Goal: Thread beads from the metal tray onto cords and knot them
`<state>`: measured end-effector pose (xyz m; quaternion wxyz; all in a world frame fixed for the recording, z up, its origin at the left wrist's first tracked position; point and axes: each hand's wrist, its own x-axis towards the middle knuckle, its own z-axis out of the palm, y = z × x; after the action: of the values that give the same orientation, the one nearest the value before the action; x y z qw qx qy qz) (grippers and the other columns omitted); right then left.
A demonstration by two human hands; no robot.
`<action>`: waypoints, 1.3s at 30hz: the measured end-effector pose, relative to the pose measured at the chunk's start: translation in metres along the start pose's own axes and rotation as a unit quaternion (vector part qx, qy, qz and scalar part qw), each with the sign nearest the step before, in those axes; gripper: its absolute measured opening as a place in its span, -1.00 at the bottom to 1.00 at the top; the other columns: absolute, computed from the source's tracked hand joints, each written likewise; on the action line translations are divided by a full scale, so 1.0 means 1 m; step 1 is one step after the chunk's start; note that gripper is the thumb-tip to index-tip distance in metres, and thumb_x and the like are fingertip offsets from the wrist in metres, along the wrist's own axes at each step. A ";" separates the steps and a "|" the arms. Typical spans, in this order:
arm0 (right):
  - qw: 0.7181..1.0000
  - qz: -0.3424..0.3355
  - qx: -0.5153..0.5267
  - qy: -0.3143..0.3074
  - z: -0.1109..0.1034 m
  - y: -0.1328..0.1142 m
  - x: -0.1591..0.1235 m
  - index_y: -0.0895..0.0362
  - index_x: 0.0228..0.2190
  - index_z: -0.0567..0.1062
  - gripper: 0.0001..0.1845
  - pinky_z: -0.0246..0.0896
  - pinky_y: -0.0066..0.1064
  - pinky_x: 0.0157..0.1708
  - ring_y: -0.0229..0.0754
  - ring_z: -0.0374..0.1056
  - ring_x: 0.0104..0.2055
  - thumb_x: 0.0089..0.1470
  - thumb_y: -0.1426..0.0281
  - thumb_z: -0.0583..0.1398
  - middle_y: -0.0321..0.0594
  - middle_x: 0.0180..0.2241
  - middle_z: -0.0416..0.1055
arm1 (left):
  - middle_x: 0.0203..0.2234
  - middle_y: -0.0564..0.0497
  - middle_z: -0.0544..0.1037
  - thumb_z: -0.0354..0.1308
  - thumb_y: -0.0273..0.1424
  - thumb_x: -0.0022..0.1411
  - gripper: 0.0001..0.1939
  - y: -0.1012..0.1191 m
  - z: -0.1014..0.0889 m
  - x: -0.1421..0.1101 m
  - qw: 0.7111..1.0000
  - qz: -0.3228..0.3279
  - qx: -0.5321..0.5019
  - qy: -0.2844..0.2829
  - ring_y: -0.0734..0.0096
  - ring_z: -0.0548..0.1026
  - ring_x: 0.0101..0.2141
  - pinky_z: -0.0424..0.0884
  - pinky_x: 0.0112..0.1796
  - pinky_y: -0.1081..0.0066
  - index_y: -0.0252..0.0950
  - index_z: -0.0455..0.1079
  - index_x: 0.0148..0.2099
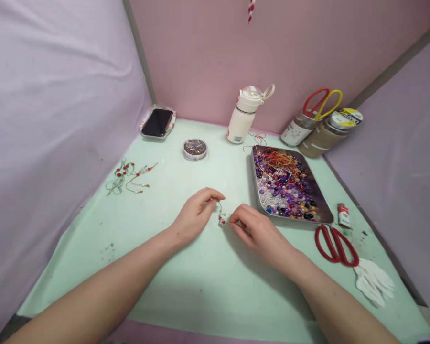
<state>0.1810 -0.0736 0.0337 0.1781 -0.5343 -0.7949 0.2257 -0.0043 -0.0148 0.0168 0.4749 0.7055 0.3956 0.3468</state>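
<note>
My left hand (198,210) pinches one end of a thin cord, its fingers closed over the middle of the table. Facing it, my right hand (252,227) is also in a pinch, on the cord's other side. Between them hangs the beaded cord (222,220), a short piece with a few red and clear beads gathered at its low point. Just beyond my right hand stands a metal tray (327,215) holding many purple, black, clear and orange beads. A tangle of orange and red cord (281,162) lies on top of those beads.
Finished-looking beaded strings (129,174) lie at the left. Along the back are a phone (158,123) in a dish, a round case (195,149), a white bottle (241,119) and two cans (297,129). Red-handled scissors (337,246), a lighter (343,216) and a white glove (374,282) lie right.
</note>
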 end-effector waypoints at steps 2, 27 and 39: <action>0.999 -0.038 0.007 0.014 -0.010 -0.007 0.002 0.11 -0.38 0.35 -0.87 0.17 -0.40 -0.35 -0.21 0.29 -0.33 0.15 0.53 0.05 -0.20 -0.33 0.36 | -0.15 -0.05 0.53 -0.04 -0.39 0.29 -0.76 0.005 0.002 -0.001 0.990 -0.051 -0.108 -0.068 0.33 0.45 -0.09 0.32 -0.03 0.31 -0.27 0.40 -0.08; 0.990 -0.082 -0.101 -0.047 -0.087 -0.011 0.053 0.08 -0.44 0.35 -0.85 0.10 -0.47 -0.49 -0.29 0.22 -0.51 0.13 0.50 0.05 -0.33 -0.50 0.36 | -0.41 -0.02 0.43 0.09 -0.20 0.25 -0.66 0.007 -0.008 0.003 0.877 -0.178 -0.434 -0.104 0.59 0.12 -0.55 0.10 -0.45 0.47 -0.34 0.48 -0.10; 0.992 -0.075 -0.085 -0.051 -0.082 -0.017 0.056 0.08 -0.45 0.34 -0.84 0.06 -0.46 -0.48 -0.30 0.19 -0.49 0.16 0.46 0.04 -0.35 -0.50 0.33 | -0.25 -0.05 0.53 0.29 -0.25 0.07 -0.75 0.010 0.000 0.002 0.904 -0.176 -0.383 -0.062 0.40 0.40 -0.21 0.23 -0.12 0.39 -0.31 0.53 -0.25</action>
<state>0.1905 -0.0133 0.1140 0.1078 -0.4737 -0.8572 0.1706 -0.0016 -0.0157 0.0266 0.7856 0.4075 0.3201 0.3381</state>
